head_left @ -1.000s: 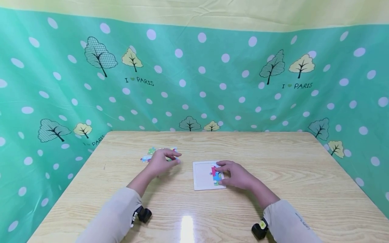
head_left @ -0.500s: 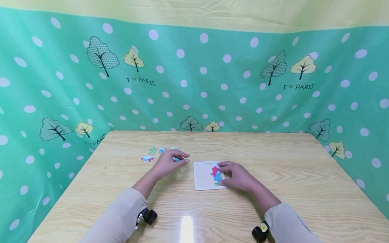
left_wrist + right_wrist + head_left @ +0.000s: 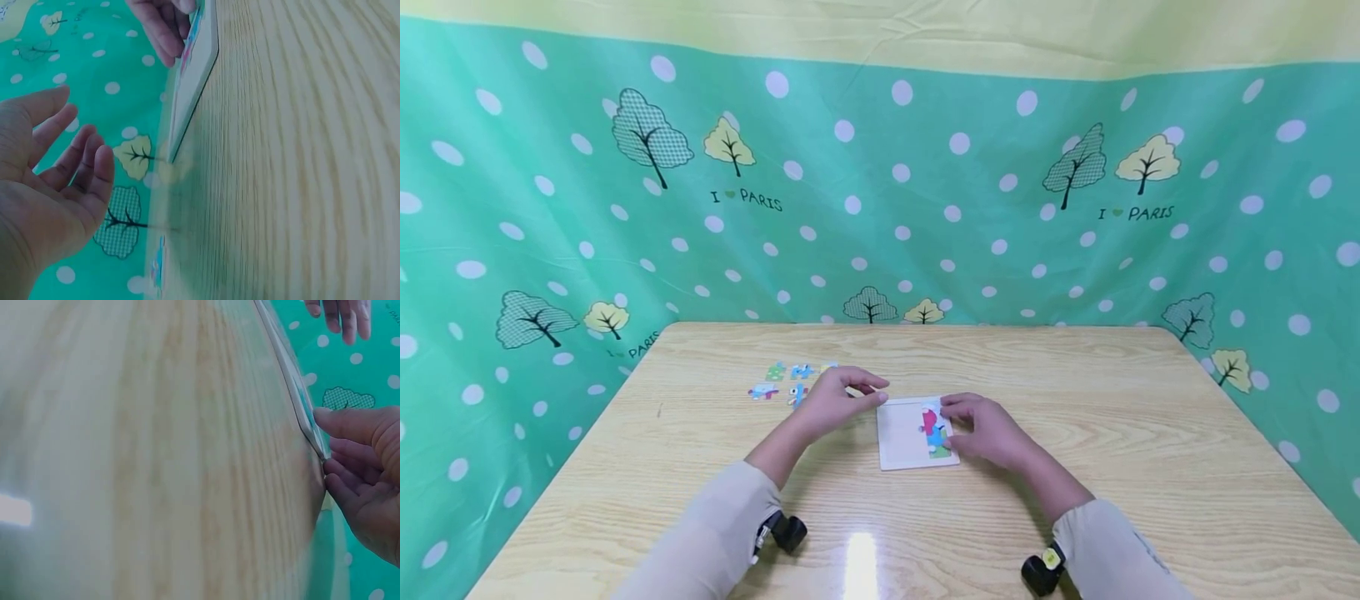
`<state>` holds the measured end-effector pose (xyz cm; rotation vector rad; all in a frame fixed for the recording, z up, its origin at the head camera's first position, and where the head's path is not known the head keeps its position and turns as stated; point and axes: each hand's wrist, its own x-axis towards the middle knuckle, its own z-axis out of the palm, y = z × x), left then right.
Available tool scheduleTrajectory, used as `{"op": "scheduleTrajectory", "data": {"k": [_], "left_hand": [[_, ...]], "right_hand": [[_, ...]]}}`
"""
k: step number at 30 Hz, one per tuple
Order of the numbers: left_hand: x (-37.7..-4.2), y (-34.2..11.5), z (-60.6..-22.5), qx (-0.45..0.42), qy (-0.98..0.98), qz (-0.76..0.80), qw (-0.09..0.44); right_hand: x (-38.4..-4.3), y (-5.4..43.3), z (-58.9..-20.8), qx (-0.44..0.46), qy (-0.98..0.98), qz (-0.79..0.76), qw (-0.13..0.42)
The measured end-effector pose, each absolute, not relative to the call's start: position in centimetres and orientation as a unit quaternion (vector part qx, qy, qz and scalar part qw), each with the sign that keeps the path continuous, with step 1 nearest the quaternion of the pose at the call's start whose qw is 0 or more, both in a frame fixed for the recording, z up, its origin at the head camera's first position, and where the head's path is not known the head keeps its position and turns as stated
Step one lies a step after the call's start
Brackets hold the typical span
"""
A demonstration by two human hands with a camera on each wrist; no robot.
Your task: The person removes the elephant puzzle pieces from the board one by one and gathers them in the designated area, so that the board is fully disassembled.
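A white puzzle tray [image 3: 898,437] lies on the table in the middle of the head view. Joined jigsaw pieces [image 3: 936,433] in red, blue and green fill a strip along its right side. My right hand [image 3: 988,432] holds the tray's right edge, its thumb and fingers on the rim in the right wrist view. Over the tray's far left corner hovers my left hand [image 3: 837,407], fingers loosely bent and nothing between them in the left wrist view [image 3: 62,162]. Loose jigsaw pieces [image 3: 763,391] lie to its left, some partly hidden behind it.
The wooden table [image 3: 1075,375] carries all of this. A green dotted curtain [image 3: 880,200] hangs around its back and sides. A black wrist camera [image 3: 788,533] sits under the left sleeve, and another camera [image 3: 1041,572] under the right.
My left hand has moved right, from over the loose pieces to the tray's left corner, uncovering more pieces. The right hand stays at the tray's right edge with only slight finger shifts.
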<state>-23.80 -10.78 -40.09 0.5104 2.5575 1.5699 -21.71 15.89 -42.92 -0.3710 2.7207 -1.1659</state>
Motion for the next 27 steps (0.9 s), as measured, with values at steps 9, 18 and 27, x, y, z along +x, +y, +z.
{"op": "scheduleTrajectory", "data": {"k": [9, 18, 27], "left_hand": [[-24.0, -8.9, -40.0, 0.195, 0.837, 0.506, 0.072], [-24.8, -7.3, -40.0, 0.164, 0.846, 0.492, 0.124], [-26.2, -6.3, -40.6, 0.159, 0.853, 0.468, 0.165]], "right_hand": [[-22.6, 15.7, -43.0, -0.102, 0.911, -0.398, 0.045], [-22.7, 15.8, -43.1, -0.107, 0.915, -0.385, 0.052], [-22.8, 16.1, -43.1, -0.15, 0.914, -0.37, 0.075]]}}
